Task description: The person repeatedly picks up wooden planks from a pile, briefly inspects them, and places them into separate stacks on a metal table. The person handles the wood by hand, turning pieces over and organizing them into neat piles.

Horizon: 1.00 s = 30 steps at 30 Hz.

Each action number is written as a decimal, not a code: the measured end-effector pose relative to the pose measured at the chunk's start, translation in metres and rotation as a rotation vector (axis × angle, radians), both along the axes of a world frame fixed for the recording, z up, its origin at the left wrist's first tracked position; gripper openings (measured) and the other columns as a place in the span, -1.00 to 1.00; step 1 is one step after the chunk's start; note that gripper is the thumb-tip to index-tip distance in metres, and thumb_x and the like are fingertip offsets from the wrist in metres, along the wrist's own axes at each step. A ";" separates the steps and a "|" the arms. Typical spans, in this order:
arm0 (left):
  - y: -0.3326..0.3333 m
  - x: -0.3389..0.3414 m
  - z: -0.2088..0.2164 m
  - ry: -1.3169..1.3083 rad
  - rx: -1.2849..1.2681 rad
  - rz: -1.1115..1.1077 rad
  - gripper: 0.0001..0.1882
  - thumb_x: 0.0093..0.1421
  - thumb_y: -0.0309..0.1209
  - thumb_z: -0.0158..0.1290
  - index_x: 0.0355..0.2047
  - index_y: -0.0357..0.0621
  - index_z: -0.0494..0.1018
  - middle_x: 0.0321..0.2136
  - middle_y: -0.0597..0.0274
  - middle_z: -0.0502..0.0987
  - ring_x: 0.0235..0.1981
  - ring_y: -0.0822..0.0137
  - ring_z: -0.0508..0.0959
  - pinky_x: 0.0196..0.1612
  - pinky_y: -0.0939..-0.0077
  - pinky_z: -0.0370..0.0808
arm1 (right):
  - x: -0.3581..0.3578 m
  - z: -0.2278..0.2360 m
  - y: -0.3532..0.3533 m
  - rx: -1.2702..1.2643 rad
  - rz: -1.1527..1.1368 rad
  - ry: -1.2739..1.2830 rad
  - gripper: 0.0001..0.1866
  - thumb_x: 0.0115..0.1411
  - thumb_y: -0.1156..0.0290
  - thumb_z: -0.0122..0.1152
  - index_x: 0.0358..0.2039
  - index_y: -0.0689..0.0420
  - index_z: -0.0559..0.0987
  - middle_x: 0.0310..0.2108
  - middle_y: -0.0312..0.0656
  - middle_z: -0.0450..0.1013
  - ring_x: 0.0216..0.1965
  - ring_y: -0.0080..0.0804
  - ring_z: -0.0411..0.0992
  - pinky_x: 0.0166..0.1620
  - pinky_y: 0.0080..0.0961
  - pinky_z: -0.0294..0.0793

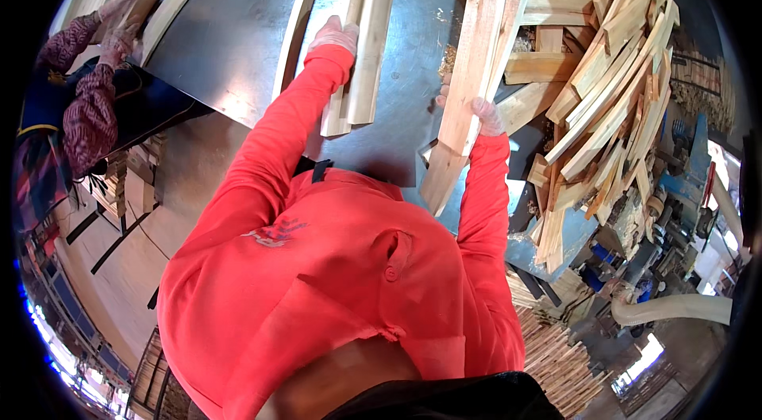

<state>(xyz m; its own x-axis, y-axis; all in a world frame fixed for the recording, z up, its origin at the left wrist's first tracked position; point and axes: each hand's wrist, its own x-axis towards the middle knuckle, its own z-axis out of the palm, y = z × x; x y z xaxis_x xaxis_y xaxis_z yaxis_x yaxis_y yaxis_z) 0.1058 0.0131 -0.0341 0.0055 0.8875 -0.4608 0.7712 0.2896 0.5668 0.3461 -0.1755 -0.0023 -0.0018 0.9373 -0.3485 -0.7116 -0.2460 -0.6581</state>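
While hands point(333, 35) grip planks point(365, 31), offcuts point(611, 78) heap right.

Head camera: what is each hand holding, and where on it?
The left hand rests on the near end of thin wooden strips. The right hand grips a long wooden board by its edge, near its lower end.

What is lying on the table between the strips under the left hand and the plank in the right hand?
In the head view, only bare grey table lies between the strips and the plank.
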 end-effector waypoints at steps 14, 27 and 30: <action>-0.021 0.006 0.044 0.024 -0.213 -0.159 -0.23 0.09 -0.15 0.09 0.24 -0.19 0.10 0.00 -0.20 0.46 0.04 -0.11 0.48 0.12 0.21 0.38 | 0.041 -0.022 -0.052 -0.322 -0.315 -1.050 -0.31 -0.01 0.28 0.43 0.14 0.04 0.36 -0.25 -0.20 0.46 -0.33 -0.43 0.43 -0.30 -0.47 0.50; -0.049 -0.022 0.042 -0.142 -0.200 -0.185 0.03 0.05 0.15 0.11 0.33 -0.19 -0.05 0.04 -0.31 0.41 0.08 -0.15 0.44 0.10 0.19 0.38 | -0.126 -0.004 0.149 -0.522 0.074 -1.301 0.15 0.03 -0.40 0.03 0.37 0.18 -0.09 0.12 0.30 0.29 0.18 0.17 0.27 0.21 -0.20 0.22; -0.063 -0.010 0.034 -0.168 -0.117 -0.276 0.07 0.02 0.06 0.14 0.36 -0.20 -0.14 0.02 -0.29 0.43 0.05 -0.12 0.47 0.08 0.23 0.40 | -0.106 -0.007 0.138 -0.401 0.170 -1.334 0.04 0.10 -0.38 -0.05 0.33 0.22 0.05 -0.05 0.32 0.42 0.01 0.20 0.41 0.02 -0.13 0.38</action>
<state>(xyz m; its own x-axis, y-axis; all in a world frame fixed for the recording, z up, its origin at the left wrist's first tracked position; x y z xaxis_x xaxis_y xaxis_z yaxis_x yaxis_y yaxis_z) 0.0956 -0.0496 -0.0005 0.3225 0.7830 -0.5318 0.7281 0.1537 0.6680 0.2397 -0.0377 -0.0091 0.4362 0.7968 -0.4181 0.4427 -0.5946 -0.6712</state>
